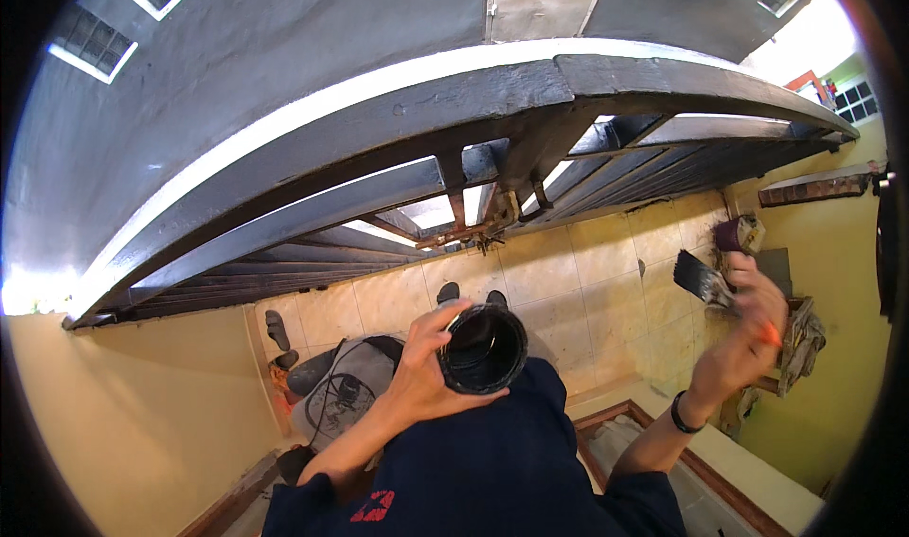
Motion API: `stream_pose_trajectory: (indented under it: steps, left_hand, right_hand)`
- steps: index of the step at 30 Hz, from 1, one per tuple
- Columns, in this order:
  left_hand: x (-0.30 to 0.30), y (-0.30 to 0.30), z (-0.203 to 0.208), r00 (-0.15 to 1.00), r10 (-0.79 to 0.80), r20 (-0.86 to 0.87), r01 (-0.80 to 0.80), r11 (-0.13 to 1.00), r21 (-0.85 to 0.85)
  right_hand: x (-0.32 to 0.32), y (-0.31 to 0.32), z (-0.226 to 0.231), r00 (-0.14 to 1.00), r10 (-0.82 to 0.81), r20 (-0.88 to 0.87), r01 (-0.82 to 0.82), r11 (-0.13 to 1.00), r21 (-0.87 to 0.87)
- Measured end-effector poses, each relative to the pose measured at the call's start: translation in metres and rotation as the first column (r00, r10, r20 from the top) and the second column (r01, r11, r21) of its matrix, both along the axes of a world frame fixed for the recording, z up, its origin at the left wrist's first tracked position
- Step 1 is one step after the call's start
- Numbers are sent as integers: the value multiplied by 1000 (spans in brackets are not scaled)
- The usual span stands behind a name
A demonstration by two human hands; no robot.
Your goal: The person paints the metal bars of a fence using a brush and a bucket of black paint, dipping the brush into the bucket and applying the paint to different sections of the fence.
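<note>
My left hand (428,371) is wrapped round a black-coated paint pot (516,352), held in front of my body. Its open mouth faces up, and dark, shiny paint shows inside. Out to the right, my right hand (748,319) grips a paintbrush (699,277) whose wide bristles are black with paint and point left. Pot and brush are well apart. Ahead of both hands stands a dark gate (379,111) with a thick curved top rail and slats below. A rusty latch (488,224) sits at its middle. Neither hand touches the gate.
Beige floor tiles (606,262) lie below. To the left are sandals (276,331) and a grey bag-like item (350,390) with a black cord. A purple pot (729,236) and a draped rag (803,348) are by the yellow right wall (843,300).
</note>
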State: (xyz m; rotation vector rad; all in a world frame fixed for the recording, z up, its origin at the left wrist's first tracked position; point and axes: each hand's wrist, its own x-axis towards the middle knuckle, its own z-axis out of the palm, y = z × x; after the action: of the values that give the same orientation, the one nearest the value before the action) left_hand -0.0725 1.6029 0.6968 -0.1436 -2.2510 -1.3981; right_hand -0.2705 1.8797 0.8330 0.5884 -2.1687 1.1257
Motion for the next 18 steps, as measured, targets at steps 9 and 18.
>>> stream_pose_trajectory:
  steps: [9,18]
  left_hand:
    - [35,23,-14,977,195,84,-191,980,-49]
    - [53,2,-108,899,377,222,-333,919,-214]
  right_hand:
    - [-43,-8,-251,880,106,464,-301,878,372]
    - [-8,-22,-514,837,-77,542,-349,687,637]
